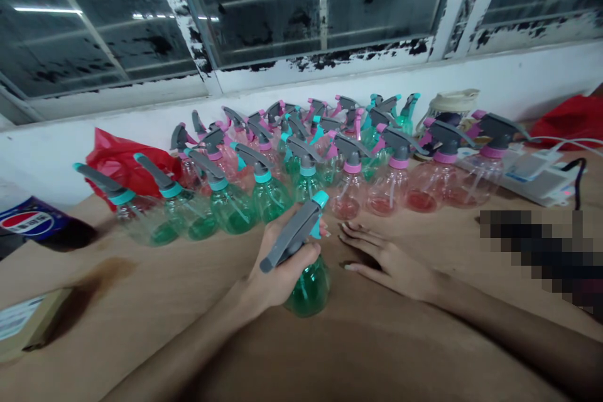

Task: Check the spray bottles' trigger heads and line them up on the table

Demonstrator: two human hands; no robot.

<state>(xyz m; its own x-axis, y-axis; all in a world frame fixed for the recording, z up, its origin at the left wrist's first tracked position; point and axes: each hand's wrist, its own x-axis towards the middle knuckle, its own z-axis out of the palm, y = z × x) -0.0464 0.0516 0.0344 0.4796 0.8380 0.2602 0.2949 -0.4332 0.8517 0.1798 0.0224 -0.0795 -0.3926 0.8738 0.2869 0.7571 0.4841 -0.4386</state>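
My left hand [277,264] is closed around the neck of a green spray bottle [308,292], which has a grey trigger head with a teal nozzle. That bottle stands on the wooden table, and my fingers hide its collar. To its right, my right hand [391,260] lies palm down with fingers stretched out, holding nothing. Just beyond both hands runs a front row of spray bottles: green ones with teal collars [235,208] on the left, pink ones with pink collars [384,191] on the right. Several more bottles crowd behind them.
A red plastic bag [132,163] sits behind the row at left, with a Pepsi bottle [42,223] lying nearby. A cardboard box [35,320] is at the left edge. A white power strip [541,176] with cables and another red bag [570,122] are at right.
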